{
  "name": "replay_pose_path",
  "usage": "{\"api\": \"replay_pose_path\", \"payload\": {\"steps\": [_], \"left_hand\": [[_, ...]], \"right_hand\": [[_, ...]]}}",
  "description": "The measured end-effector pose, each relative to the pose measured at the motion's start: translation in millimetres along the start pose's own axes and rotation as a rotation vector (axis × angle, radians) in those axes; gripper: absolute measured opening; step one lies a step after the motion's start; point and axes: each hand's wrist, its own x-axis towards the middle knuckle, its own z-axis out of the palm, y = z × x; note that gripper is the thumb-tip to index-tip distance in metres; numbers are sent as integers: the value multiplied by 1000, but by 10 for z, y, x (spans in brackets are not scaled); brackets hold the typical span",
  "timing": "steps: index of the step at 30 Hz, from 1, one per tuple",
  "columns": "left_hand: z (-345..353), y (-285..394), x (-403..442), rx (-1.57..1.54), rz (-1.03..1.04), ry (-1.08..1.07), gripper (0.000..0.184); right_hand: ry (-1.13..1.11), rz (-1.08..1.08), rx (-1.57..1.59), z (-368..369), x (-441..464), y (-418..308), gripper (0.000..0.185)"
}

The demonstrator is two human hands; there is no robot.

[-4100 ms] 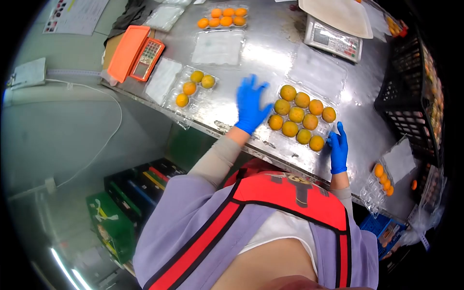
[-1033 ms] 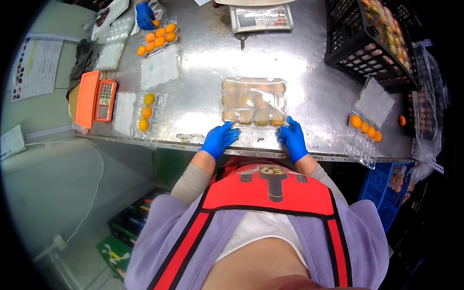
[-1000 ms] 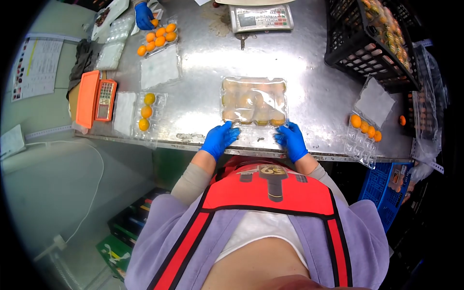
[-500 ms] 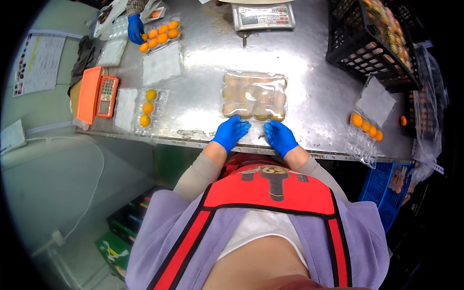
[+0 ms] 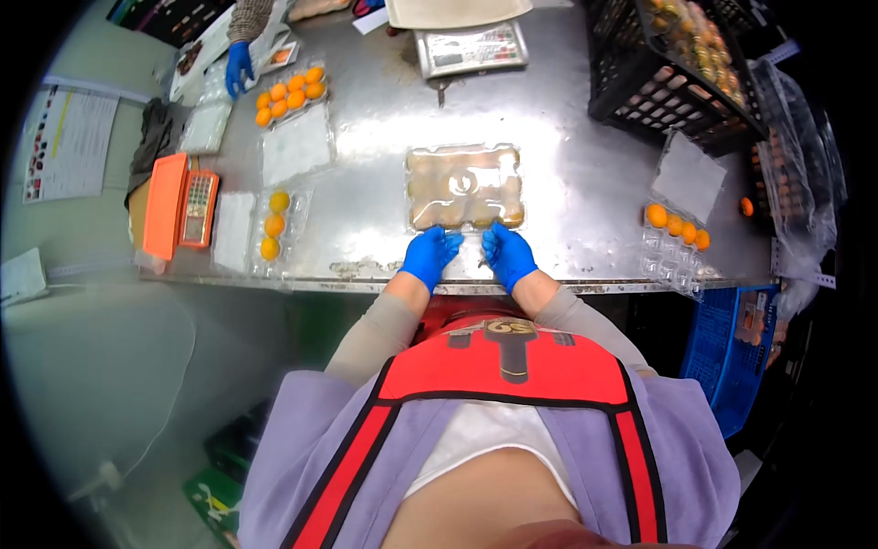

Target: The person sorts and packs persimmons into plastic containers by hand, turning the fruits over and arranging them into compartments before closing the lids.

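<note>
A closed clear plastic clamshell box (image 5: 465, 188) lies flat on the steel table, with several round brownish-yellow fruits showing through its shiny lid. At its near left corner is my left hand (image 5: 429, 256), in a blue glove, fingers curled against the front edge. My right hand (image 5: 508, 254), gloved the same way, has its fingertips on the near right part of that edge. Both thumbs point inward, with a small gap between the hands. What the fingertips pinch under the rim is partly hidden.
Open trays of orange fruit (image 5: 275, 225) lie left, with another tray (image 5: 675, 229) right. A scale (image 5: 471, 50) stands behind, a black crate (image 5: 677, 82) at back right. An orange case (image 5: 166, 206) sits left. Another person's gloved hand (image 5: 240, 69) is at upper left.
The view has shifted slightly. My hands stay at the box's front edge, a little closer together. The other person's hand has drawn back from the tray of orange fruit.
</note>
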Motion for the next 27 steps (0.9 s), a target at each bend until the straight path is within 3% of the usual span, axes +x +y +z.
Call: {"api": "replay_pose_path", "payload": {"steps": [4, 5, 7, 10, 12, 14, 15, 19, 21, 23, 25, 27], "left_hand": [[11, 0, -24, -51, -4, -1, 18], [-143, -71, 165, 25, -13, -79, 24], [-68, -29, 135, -30, -46, -7, 26], [-206, 2, 263, -38, -37, -84, 17], [-496, -9, 398, 972, 667, -142, 13], [-360, 266, 245, -149, 144, -105, 9], [-462, 365, 294, -147, 144, -173, 7], [-327, 612, -142, -16, 180, -114, 7], [-381, 676, -179, 243, 276, -177, 15], [-299, 636, -213, 258, 318, -237, 22], [-105, 603, -334, 322, 424, -370, 38], [221, 607, -533, 410, 421, -410, 40]], "right_hand": [[170, -113, -153, 237, -84, -58, 19], [105, -159, -160, 197, -30, -40, 19], [205, -201, -206, 269, 3, -37, 19], [142, -154, -209, 261, 17, -48, 20], [-28, -50, -168, 247, -110, -24, 20], [20, -7, -285, 332, -490, -11, 28], [-12, -43, -245, 270, -523, -1, 34], [-90, -52, -132, 101, -459, -70, 54], [-175, -54, -53, 118, -506, -60, 54], [-368, -71, 156, 94, -461, -33, 48], [-370, -111, 205, 119, -678, -150, 48], [-316, -204, 220, 65, -921, -343, 51]]}}
